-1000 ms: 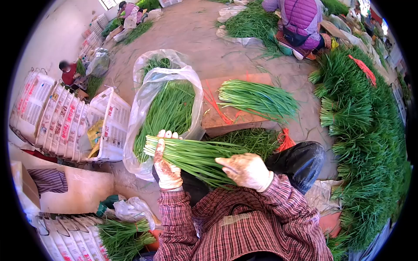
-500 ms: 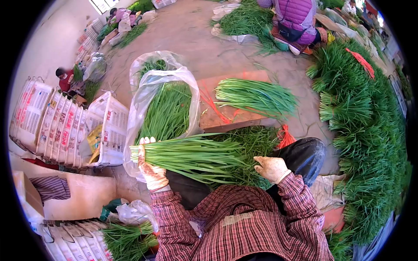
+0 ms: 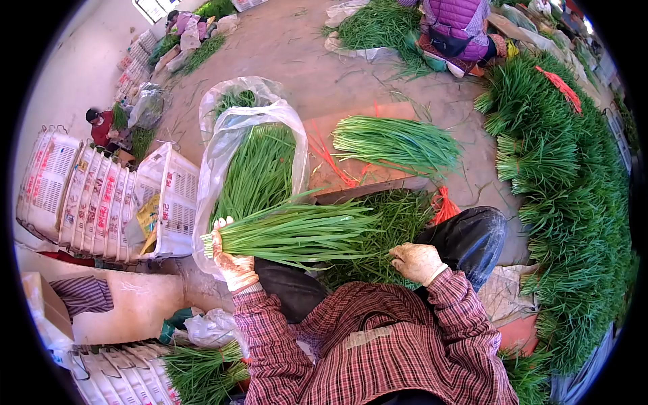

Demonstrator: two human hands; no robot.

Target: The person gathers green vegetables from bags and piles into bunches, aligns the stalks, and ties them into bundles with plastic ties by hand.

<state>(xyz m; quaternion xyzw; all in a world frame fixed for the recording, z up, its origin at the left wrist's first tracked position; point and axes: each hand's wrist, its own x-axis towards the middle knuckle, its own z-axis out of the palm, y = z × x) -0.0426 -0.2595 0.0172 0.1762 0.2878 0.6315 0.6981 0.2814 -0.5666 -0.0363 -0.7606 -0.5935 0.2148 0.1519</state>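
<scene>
My left hand [image 3: 233, 264], in a pale stained glove, grips a bunch of garlic chives [image 3: 304, 233] by the pale stem ends. Its long green leaves point right over my lap. My right hand [image 3: 416, 263], also gloved, is closed with curled fingers just past the leaf tips; what it pinches, if anything, is hidden. Below both hands lies a heap of loose, thin leaves [image 3: 385, 229]. A clear plastic bag [image 3: 302, 162] full of chives [image 3: 260, 169] stands open beyond my left hand. Another chive bundle [image 3: 395, 143] rests on the wooden board [image 3: 398, 111].
Red ties [image 3: 331, 158] lie on the board, and more red strips [image 3: 444, 206] hang by my right knee. Tied chive bundles [image 3: 560, 202] line the right side. White crates [image 3: 101, 196] stand at left. Other people [image 3: 455, 34] sit farther off.
The bunch in my left hand has tilted slightly, its leaves spreading a little differently. My right hand has shifted slightly left, its fingers more curled.
</scene>
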